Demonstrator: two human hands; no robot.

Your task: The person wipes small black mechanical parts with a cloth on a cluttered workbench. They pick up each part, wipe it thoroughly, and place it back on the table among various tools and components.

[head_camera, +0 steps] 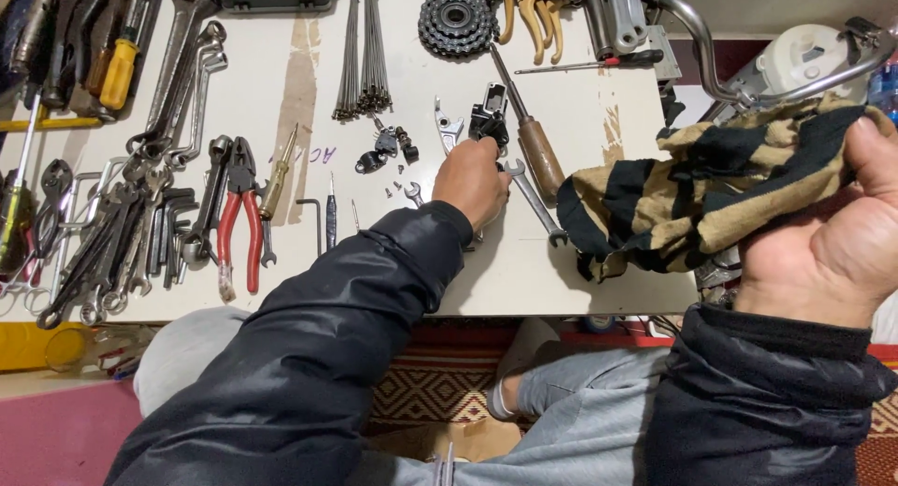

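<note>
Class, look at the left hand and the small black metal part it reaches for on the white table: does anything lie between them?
Nothing visible does. The left hand is already at the black metal part, fingertips touching its lower end. A wood-handled screwdriver and a small spanner lie just beside it on the right, not in between.

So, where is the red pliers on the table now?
In the head view, the red pliers lie on the table's left part, between the wrenches and a small screwdriver, left of the left hand.

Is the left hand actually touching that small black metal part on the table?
Touching. The head view shows the left hand's fingertips closed around the lower edge of the black metal part, with no gap between them.
</note>
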